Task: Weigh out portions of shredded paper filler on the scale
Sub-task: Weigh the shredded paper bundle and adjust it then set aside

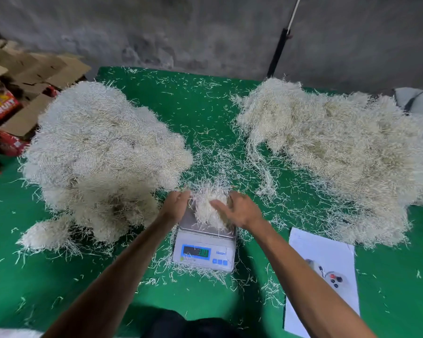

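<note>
- Left hand (178, 203) cupped against the left flank of a small portion of shredded paper (209, 211), fingers curled onto the strands, thumb side up.
- Right hand (237, 211) pressed on the right flank of the same clump, thumb laid across its front, fingers wrapped round the far side.
- Portion held between both hands, resting on the steel pan of the scale (204, 242); clump roughly rounded, slightly longer toward and away from the person; loose strands bristling out in every direction.
- Scale standing square to the person on the green desk (205, 113), display and buttons facing the near edge; digits lit but too blurred to read.
- Stray shreds scattered thickly round the scale base and across the desk.
- Big left heap of filler (100, 152) just beside the left hand, with a small separate tuft (48, 234) at its near left foot.
- Big right heap of filler (340, 154) set apart from the right hand, spreading wide toward the right edge.
- White sheet of paper (322, 276) lying near right of the scale, carrying a small white remote-like device (332, 276).
- Flattened cardboard boxes (22, 93) stacked beyond the desk's far left corner.
</note>
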`<state>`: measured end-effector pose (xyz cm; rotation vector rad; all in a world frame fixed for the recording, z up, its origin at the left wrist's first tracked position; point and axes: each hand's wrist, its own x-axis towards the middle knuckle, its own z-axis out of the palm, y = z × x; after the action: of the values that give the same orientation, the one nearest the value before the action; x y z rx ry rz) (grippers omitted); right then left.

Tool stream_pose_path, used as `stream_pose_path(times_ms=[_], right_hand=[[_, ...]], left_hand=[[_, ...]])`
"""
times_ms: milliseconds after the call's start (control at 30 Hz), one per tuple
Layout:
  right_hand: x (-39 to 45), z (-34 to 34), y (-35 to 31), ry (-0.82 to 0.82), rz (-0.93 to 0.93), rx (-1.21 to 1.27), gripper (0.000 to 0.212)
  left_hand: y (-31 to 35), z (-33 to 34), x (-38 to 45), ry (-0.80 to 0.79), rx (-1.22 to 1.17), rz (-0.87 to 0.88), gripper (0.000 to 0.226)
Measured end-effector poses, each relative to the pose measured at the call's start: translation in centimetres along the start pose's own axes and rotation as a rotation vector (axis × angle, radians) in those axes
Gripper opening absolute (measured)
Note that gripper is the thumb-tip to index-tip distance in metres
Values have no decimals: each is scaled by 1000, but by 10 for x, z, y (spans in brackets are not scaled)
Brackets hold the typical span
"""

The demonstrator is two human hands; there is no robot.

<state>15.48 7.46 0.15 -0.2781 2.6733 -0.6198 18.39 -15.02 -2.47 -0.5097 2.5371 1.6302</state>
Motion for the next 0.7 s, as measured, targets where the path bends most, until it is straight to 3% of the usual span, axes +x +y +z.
stream_pose_path(times_ms=[67,200,367,700], right_hand=[[-5,4,14,89,30,-30,92],[-12,10,33,275,116,198,105],[-21,15,33,271,165,206,108],[-25,23,30,249,170,118,113]], left_hand=[[-11,-3,-5,-10,100,3,46],[-22,-7,-18,6,94,-80,37],[-20,-3,-29,17,-62,-136,17],[-17,-5,-33,-56,-107,-99,24]])
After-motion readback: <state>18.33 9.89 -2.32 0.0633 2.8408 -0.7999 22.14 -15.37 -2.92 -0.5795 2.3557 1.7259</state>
